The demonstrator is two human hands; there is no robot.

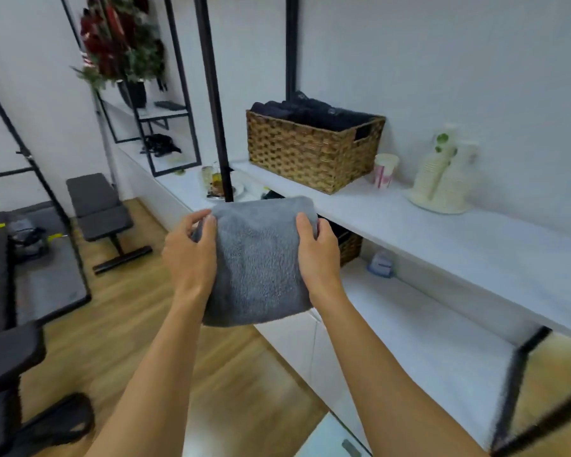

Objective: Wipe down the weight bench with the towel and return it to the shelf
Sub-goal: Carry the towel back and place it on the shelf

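Note:
A folded grey towel (259,262) hangs in the air in front of me, held by both sides. My left hand (190,255) grips its left edge and my right hand (318,255) grips its right edge. The towel is just short of the front edge of the white shelf (442,232) on the right. A black weight bench (96,206) stands on the wooden floor at the left, well behind the towel. Part of another black padded bench (4,354) shows at the bottom left.
A wicker basket (310,153) of dark rolled towels sits on the shelf, with a paper cup (384,169) and stacked cups (442,183) to its right. A black upright post (216,103) rises just behind the towel. A lower shelf (426,344) runs beneath.

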